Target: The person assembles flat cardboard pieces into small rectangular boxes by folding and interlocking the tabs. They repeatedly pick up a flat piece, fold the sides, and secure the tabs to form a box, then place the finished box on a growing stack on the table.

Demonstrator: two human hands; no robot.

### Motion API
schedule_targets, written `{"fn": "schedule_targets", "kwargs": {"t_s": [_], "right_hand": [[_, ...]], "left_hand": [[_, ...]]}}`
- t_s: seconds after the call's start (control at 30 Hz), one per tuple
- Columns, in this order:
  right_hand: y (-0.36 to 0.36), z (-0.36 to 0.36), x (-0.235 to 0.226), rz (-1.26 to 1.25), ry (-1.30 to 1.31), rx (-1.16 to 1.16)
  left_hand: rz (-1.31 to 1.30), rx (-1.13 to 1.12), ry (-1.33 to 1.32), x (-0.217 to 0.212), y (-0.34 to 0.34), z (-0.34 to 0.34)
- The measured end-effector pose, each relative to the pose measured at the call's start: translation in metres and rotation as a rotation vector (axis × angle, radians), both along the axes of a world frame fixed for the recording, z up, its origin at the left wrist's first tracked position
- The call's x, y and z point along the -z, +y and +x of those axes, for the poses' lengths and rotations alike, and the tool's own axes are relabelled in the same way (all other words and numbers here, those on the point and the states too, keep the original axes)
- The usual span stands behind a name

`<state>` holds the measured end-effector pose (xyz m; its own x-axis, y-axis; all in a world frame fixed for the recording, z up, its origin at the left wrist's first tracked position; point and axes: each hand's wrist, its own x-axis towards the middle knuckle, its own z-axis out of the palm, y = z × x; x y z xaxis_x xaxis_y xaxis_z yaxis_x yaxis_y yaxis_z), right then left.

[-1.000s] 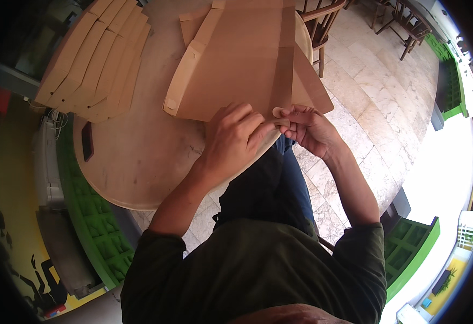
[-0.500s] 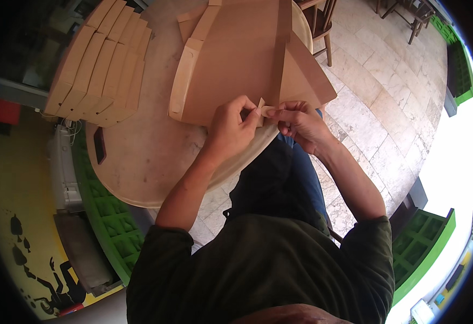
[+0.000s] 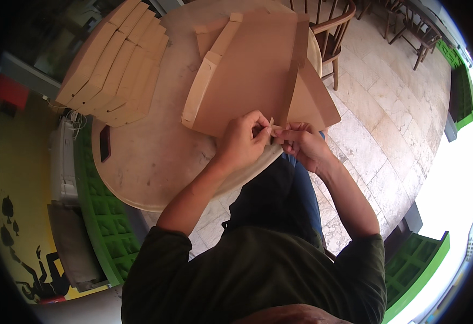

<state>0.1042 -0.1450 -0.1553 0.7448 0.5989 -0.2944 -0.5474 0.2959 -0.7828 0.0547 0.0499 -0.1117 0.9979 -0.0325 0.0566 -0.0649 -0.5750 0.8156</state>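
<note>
A brown cardboard box (image 3: 252, 70), partly folded, lies on the round table (image 3: 150, 167) with its left and right side walls raised. My left hand (image 3: 242, 141) is closed at the near right corner, its thumb and index finger pinching a small cardboard flap. Against the same corner, my right hand (image 3: 307, 147) is closed with thumb and fingers on the flap beside the left fingertips. The fingers partly hide the flap. To the right, a folded-out cardboard panel (image 3: 314, 100) juts past the table edge.
A leaning stack of folded cardboard boxes (image 3: 112, 70) stands at the table's far left. Near the left rim lies a dark phone (image 3: 105, 143). One wooden chair (image 3: 333, 40) stands beyond the table on the right. Green planter-like racks (image 3: 112, 232) flank the stone floor.
The whole view has shifted, so table and box appear lower and farther right. Both hands stay at the same box corner, with the right fingertips slightly changed on the flap.
</note>
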Motion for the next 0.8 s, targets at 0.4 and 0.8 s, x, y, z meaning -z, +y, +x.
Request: {"fn": "schedule_targets", "kwargs": {"t_s": [0.4,0.8], "right_hand": [[0.008,-0.009,-0.007,-0.070,0.029,0.038],[0.012,-0.015,-0.005,-0.247,-0.155,0.011]], "left_hand": [[0.089,0.134,-0.147,-0.006,0.010,0.004],[0.066,0.236,0.104,-0.021,0.012,0.014]]}}
